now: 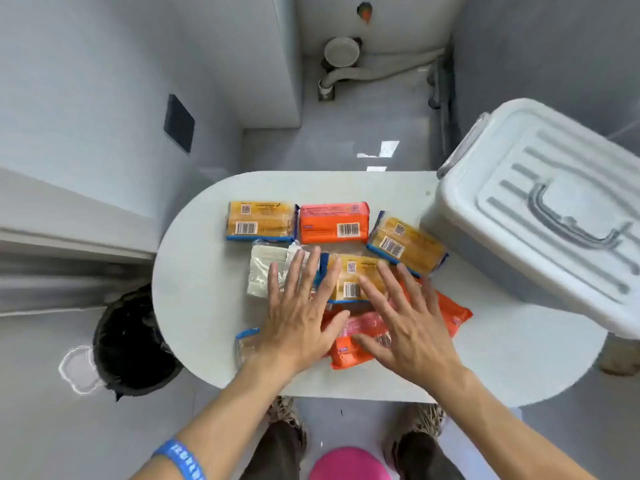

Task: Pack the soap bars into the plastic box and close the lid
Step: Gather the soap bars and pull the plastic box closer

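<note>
Several wrapped soap bars lie on a small white table (194,299): a yellow bar (261,221), an orange bar (334,223), a tilted yellow bar (407,245), a white bar (266,271), a yellow bar (356,275) in the middle and orange bars (349,351) near the front. My left hand (298,317) and my right hand (408,327) hover flat over the middle bars, fingers spread, holding nothing. The white plastic box (540,216) stands at the table's right with its lid on.
A black bin (131,344) stands on the floor left of the table. A pink round seat (348,464) is below, between my feet. Grey walls and a floor drain with pipes lie beyond the table.
</note>
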Demonstrator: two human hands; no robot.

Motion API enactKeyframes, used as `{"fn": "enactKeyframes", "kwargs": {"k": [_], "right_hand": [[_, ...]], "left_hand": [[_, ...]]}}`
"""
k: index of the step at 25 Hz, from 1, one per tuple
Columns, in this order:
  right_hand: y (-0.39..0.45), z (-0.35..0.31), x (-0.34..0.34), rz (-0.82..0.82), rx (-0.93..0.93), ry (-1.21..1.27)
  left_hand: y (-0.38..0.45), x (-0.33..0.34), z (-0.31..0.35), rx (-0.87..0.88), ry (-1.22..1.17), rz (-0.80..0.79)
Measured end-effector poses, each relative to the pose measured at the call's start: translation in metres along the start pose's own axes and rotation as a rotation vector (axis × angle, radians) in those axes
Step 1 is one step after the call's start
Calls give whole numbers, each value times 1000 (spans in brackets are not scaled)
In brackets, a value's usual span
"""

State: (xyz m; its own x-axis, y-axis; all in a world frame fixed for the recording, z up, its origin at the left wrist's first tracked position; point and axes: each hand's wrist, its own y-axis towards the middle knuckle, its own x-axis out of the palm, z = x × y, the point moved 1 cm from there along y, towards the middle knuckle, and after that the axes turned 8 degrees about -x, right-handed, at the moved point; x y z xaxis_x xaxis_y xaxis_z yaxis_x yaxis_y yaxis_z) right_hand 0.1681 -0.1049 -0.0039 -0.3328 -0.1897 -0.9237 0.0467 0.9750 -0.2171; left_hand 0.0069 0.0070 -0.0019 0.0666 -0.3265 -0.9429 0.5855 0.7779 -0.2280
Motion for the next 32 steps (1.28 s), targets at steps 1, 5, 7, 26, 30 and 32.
{"fn": "enactKeyframes", "kwargs": {"k": [1, 5, 7, 26, 30, 32], "right_hand": [[6, 4, 4, 19, -75, -8], [32, 29, 37, 133, -260, -37], [28, 29, 48, 181, -275, -28], [27, 50, 33, 377, -243, 76], [11, 68, 37, 421, -9, -76], [0, 59, 44, 411, -28, -62]], "left_hand": [[7, 2, -2, 105, 29, 19], [40, 21, -13, 302, 73, 127], [37, 26, -9, 308, 50, 156], [32, 23, -9, 384, 15, 237], [22, 10, -2, 302, -140, 124], [16, 7, 2, 317, -134, 72]]}}
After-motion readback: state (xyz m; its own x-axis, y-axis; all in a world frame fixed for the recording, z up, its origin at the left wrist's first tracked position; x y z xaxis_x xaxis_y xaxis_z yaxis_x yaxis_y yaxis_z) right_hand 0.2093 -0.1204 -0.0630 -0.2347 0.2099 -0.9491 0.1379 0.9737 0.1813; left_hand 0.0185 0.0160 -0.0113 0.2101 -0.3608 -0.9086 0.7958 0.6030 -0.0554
